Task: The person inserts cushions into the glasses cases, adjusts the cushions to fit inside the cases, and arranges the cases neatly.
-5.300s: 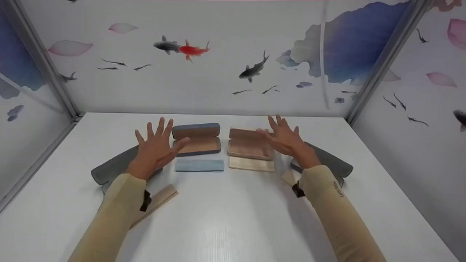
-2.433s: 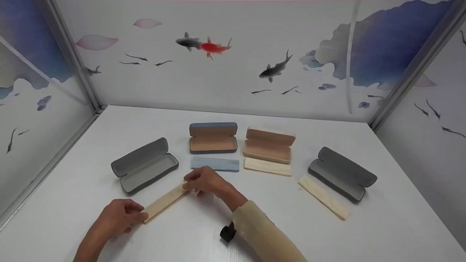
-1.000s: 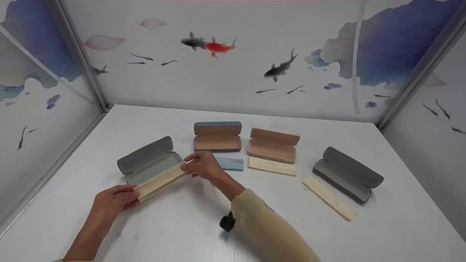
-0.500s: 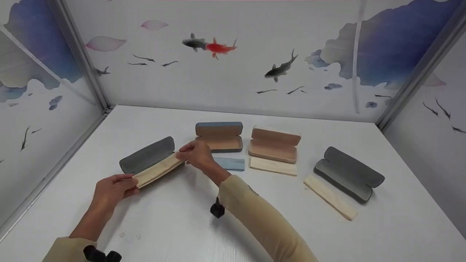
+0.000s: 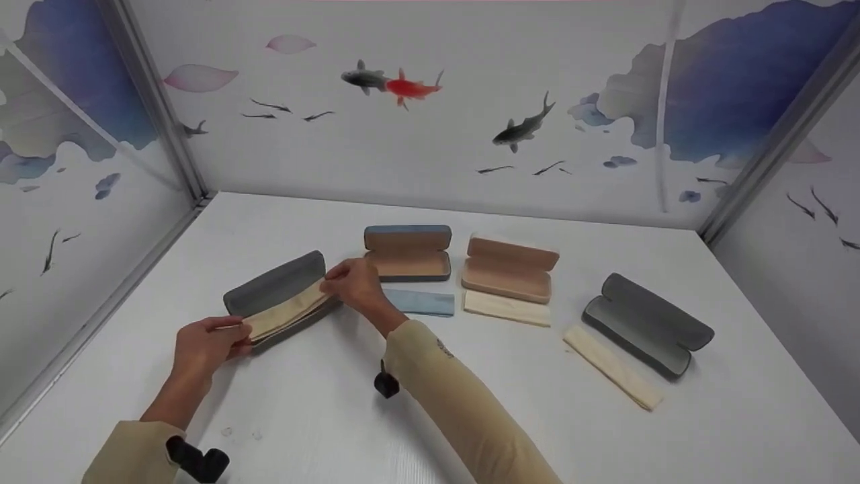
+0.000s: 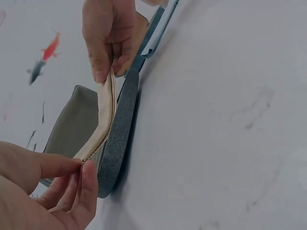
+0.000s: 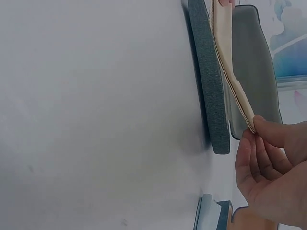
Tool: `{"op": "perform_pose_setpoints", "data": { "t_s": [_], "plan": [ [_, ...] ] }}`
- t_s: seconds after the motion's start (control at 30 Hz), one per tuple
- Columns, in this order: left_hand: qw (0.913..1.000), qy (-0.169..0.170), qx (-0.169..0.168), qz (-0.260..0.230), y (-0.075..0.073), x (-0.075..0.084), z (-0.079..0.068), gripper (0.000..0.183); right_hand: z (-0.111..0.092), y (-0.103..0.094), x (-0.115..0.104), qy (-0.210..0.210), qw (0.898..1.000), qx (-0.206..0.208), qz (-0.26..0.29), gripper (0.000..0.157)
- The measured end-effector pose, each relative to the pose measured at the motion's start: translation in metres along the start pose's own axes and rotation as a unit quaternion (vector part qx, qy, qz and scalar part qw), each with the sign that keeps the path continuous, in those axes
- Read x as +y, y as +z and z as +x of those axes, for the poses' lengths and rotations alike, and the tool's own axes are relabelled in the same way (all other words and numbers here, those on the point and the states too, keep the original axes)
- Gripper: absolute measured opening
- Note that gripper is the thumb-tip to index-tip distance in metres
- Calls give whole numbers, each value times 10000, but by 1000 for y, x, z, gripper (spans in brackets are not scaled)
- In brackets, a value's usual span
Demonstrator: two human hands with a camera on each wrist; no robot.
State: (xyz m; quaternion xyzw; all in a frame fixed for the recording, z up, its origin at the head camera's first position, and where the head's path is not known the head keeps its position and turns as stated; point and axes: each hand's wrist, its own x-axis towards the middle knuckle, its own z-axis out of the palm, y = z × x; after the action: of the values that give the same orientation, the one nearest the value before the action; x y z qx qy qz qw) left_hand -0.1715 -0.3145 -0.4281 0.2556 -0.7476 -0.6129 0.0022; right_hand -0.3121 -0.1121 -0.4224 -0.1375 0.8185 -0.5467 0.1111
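Note:
A folded cream cloth (image 5: 289,310) is stretched between both hands over the open grey glasses case (image 5: 275,286) at the left. My left hand (image 5: 205,346) pinches its near-left end, and my right hand (image 5: 356,286) pinches the far-right end. In the left wrist view the cloth (image 6: 106,115) sags in the middle, right at the rim of the case's lower half (image 6: 117,139). The right wrist view shows thumb and fingers of the right hand (image 7: 273,163) gripping the cloth's end beside the raised lid (image 7: 254,62).
Behind stand an open blue case (image 5: 408,235) and an open tan-lined case (image 5: 508,279), with a folded blue cloth (image 5: 423,303) and a cream cloth (image 5: 507,309) before them. At the right lie another grey case (image 5: 645,329) and cream cloth (image 5: 613,368) on the white table (image 5: 470,417).
Both hands took hold of the cream cloth on the table, lifted it and carried it away from the body over the left grey case. It now sits lower against the case.

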Motion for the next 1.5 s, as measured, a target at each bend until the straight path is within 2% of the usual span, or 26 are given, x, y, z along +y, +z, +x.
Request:
{"op": "perform_pose_setpoints", "data": {
  "t_s": [0.2,0.5,0.67,0.8,0.9,0.97,1.07,1.17,1.27,1.33,1.5],
  "plan": [
    [9999,72,65,134,0,-2,0,47,2,5,5,-168,9998,33,-110,9],
    [9966,394,362,626,3,-6,2,41,4,13,7,-35,9991,293,-319,5],
    [9955,435,431,723,7,-6,0,43,4,13,10,-91,9992,214,-312,6],
    [9948,345,474,838,8,-3,-4,46,6,9,10,-205,9988,178,-404,10],
    [9931,143,547,1027,2,3,-7,48,7,5,6,-302,9986,258,-357,14],
    [9923,-28,457,1148,-6,11,-8,54,8,2,1,-373,9978,391,-373,18],
    [9928,-340,74,1145,-21,27,-7,67,10,1,-8,-403,9965,584,-433,25],
    [9926,-706,-441,889,-30,43,-3,81,13,1,-16,-198,9968,654,-423,34],
    [9886,-1114,-869,522,-29,49,-1,89,16,2,-21,214,9982,500,-234,48],
    [9852,-1339,-1014,333,-25,49,1,94,17,4,-21,479,9981,366,-129,56],
    [9826,-1570,-978,181,-16,43,4,104,22,13,-17,844,9964,29,10,71]
  ]
}}
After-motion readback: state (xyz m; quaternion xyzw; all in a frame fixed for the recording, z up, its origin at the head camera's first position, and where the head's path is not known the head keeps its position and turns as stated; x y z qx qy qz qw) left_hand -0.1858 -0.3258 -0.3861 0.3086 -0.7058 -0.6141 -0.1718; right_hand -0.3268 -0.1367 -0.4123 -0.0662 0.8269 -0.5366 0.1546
